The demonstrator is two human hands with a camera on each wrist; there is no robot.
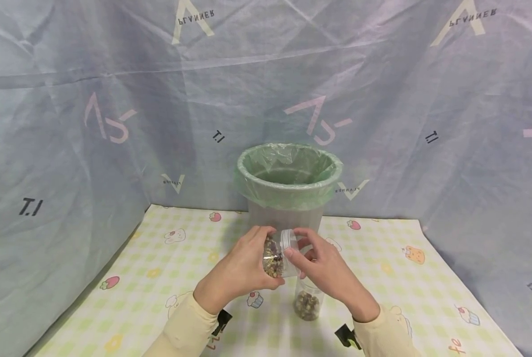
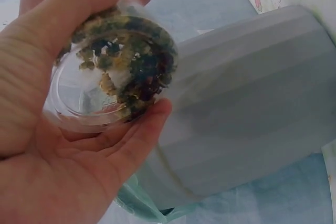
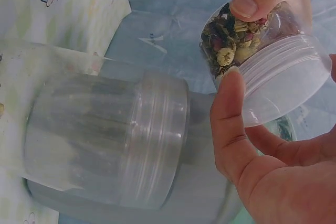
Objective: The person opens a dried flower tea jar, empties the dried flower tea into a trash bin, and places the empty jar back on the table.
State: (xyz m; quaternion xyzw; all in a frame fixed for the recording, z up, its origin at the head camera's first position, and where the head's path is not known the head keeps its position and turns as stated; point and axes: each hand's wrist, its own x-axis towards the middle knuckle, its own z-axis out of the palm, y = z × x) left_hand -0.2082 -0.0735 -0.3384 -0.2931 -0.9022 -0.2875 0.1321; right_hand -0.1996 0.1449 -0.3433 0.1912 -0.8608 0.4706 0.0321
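Observation:
A clear plastic jar (image 1: 273,258) of dried flower tea is tipped on its side above the table, its mouth end toward the right. My left hand (image 1: 243,265) grips the jar's body, thumb and fingers wrapped about it; the left wrist view looks at its round base (image 2: 113,72). At the other end is a translucent ribbed lid (image 3: 289,77). My right hand (image 1: 321,263) holds the lid's edge, thumb on the near side and fingers curled around the far side. Below, a second clear jar (image 1: 307,303) with dried flowers stands upright, partly behind the right hand.
A grey bin (image 1: 284,215) with a green liner (image 1: 288,196) stands just behind the hands. A checked, patterned cloth (image 1: 159,267) covers the table. Grey-blue fabric (image 1: 181,109) hangs at the back and both sides.

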